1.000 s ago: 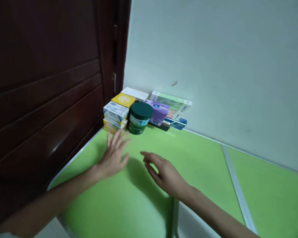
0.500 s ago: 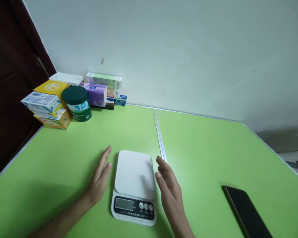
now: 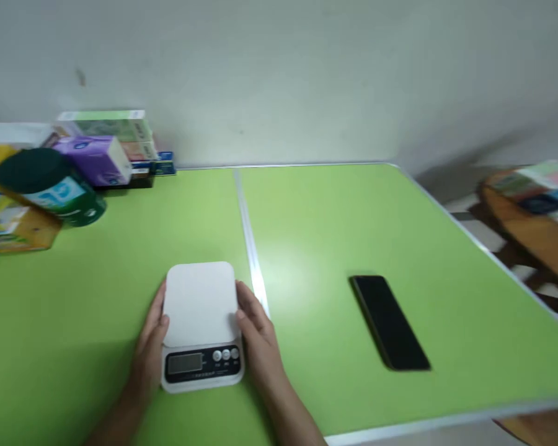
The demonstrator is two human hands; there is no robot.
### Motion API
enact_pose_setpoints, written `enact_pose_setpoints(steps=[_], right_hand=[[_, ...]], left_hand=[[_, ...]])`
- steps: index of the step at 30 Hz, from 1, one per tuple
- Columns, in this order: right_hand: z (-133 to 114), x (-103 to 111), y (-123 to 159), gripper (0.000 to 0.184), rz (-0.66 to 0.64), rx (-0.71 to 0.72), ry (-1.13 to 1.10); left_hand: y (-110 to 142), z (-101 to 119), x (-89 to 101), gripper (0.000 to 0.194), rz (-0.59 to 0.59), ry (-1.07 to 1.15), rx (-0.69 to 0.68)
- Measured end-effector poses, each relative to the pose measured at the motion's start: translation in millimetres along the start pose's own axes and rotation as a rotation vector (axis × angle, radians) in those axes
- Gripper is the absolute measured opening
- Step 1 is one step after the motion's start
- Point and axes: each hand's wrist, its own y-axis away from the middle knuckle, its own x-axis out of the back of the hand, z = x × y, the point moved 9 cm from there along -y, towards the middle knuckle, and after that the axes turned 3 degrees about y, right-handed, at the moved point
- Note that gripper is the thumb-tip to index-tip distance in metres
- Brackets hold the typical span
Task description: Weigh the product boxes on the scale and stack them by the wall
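A white kitchen scale (image 3: 201, 306) lies on the green table (image 3: 325, 229), its blank display and round buttons facing me. My left hand (image 3: 149, 344) presses against its left side, thumb on the edge and fingers along the side. On the opposite side my right hand (image 3: 256, 331) grips the edge in the same way, its thumb near the rim of the weighing plate. The fingertips under the scale's sides are partly hidden. Nothing rests on the scale.
A black phone (image 3: 390, 322) lies to the right. At the back left stand a green tub (image 3: 51, 186), a purple tissue pack (image 3: 95, 160) and several boxes. A metal seam (image 3: 248, 235) crosses the table. Beyond the right edge is a wooden stool (image 3: 534, 229) with things on it.
Both hands have closed in from either side and now hold the scale, which has turned slightly. My view has swung right, showing the whole phone and the wooden stool.
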Motion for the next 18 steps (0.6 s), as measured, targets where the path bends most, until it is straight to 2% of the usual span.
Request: enact_pose_setpoints(steps=[4,8,13,15,18], right_hand=[[-3,2,-3,0.049,0.014,0.033,-0.091],[0,8,-6,0.046,0.047,-0.001,-0.156],[1,13,-5,0.047,0.089,-0.058,-0.127],[3,16,-4,0.047,0.107,-0.082,-0.130],[4,20,0,0.046,0.122,-0.077,-0.119]], left_hand=[[0,-8,-6.6,0.082,-0.016,-0.001,0.091],[-4,-17,-10.2,0.082,-0.031,0.033,0.081],[-5,-14,-16.6,0.085,-0.160,0.131,-0.013],[1,-11,-16.2,0.082,-0.200,0.059,-0.052],[18,-12,-12.8,0.077,-0.228,-0.168,-0.080]])
